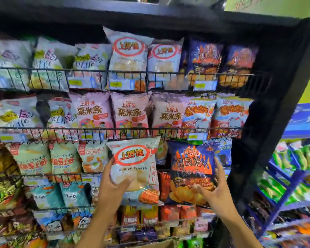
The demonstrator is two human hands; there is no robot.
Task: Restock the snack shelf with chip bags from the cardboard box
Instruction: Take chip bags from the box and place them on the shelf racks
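- Left hand (113,188) grips the white shrimp flakes bag (134,169): thumb curled over the lower front, fingers wrapped round the bag's left edge.
- Right hand (217,190) grips the dark blue flame bag (191,167): thumb on the lower front, fingers spread up the bag's right edge.
- Both bags upright, print facing the camera, side by side and almost touching. They are held up in front of the snack shelf (276,51), just below its second wire rail (132,130).
- Neither held bag sits inside a shelf row.
- Top row, centre: matching white bags (128,56) stand behind the wire front, with matching blue flame bags (204,58) just to their right.
- Second row: three pink bags (131,113) side by side, directly above the white held bag.
- Yellow price tags (115,84) clipped on the wire fronts; print too blurred to read.
- Rows lower down and to the left packed with mixed snack bags, mostly blurred.
- Cardboard box (161,245): only a brown edge shows at bottom centre, between the forearms; contents not visible.
- Blue rack (284,176) of other packets stands to the right of the black shelf frame.
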